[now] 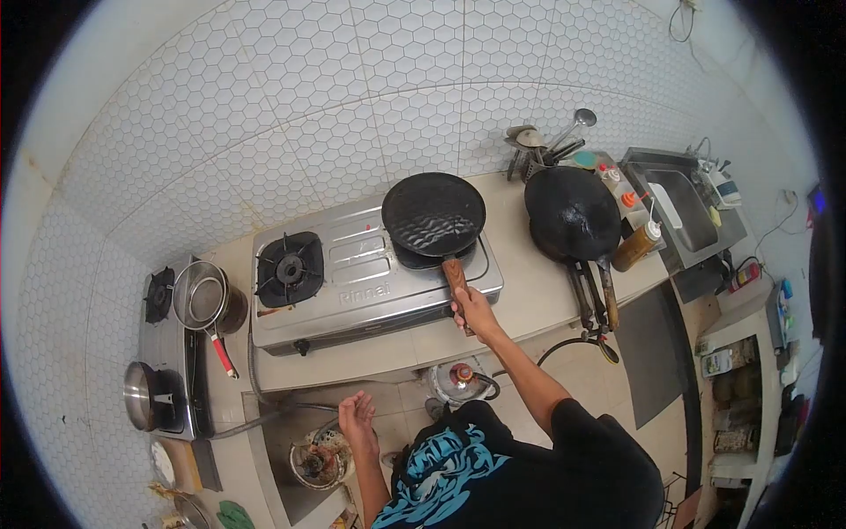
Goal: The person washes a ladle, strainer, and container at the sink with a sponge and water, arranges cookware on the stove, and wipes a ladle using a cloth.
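My right hand [476, 314] is wrapped around the brown wooden-look handle of a black frying pan [434, 212]. The pan rests over the right burner of a silver two-burner gas stove [352, 304], its dark inside facing up with a rippled, shiny surface. Most of the burner beneath it is hidden. My left hand [357, 421] hangs near my body, below the counter's front edge, holding nothing, with its fingers loosely extended. On the stove's other side, the left burner [291, 269] is bare.
Black woks [573, 212] sit to the right, beside a sauce bottle [636, 247] and a utensil holder [531, 164]. Beyond is a sink [683, 207]. At left are strainers [204, 298] and a steel saucepan [141, 397]. A gas cylinder [458, 381] stands under the counter.
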A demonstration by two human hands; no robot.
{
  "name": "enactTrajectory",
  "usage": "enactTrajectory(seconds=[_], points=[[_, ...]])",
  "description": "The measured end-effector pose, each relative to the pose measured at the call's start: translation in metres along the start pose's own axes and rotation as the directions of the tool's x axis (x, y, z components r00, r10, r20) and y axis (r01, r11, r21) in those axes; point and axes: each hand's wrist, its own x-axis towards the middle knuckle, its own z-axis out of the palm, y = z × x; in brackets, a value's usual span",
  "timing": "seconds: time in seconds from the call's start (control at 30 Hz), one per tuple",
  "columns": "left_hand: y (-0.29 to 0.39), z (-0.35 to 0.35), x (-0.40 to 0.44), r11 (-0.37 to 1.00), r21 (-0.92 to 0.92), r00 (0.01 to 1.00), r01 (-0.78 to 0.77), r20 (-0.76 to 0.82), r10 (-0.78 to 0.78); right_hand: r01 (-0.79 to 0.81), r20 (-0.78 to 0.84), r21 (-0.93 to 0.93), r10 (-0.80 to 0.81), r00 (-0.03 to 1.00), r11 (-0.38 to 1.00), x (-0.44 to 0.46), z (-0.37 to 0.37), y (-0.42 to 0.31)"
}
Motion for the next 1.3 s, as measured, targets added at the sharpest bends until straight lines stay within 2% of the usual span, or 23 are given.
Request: enactTrajectory(seconds=[0.33, 0.7, 0.87, 1.3], points=[[-0.007, -0.010, 0.004, 1.000, 0.019, 1.000, 0.015, 0.007, -0.015, 0.051, -0.003, -0.007, -0.051, 0.999, 0.999, 0.000, -0.002, 0.012], [-0.011, -0.017, 0.004, 0.998, 0.038, 0.999, 0.046, -0.019, -0.045, -0.019, -0.036, -0.002, 0.019, 0.999, 1.000, -0.002, 0.004, 0.003], [-0.016, -0.022, 0.003, 0.999, 0.030, 0.999, 0.038, -0.017, -0.038, 0.058, -0.011, -0.027, -0.058, 0.998, 0.998, 0.000, 0.000, 0.012], [-0.021, -0.023, 0.001, 0.998, 0.036, 0.999, 0.042, -0.030, -0.041, 0.057, -0.024, -0.079, -0.059, 0.998, 0.995, -0.001, 0.000, 0.010]])
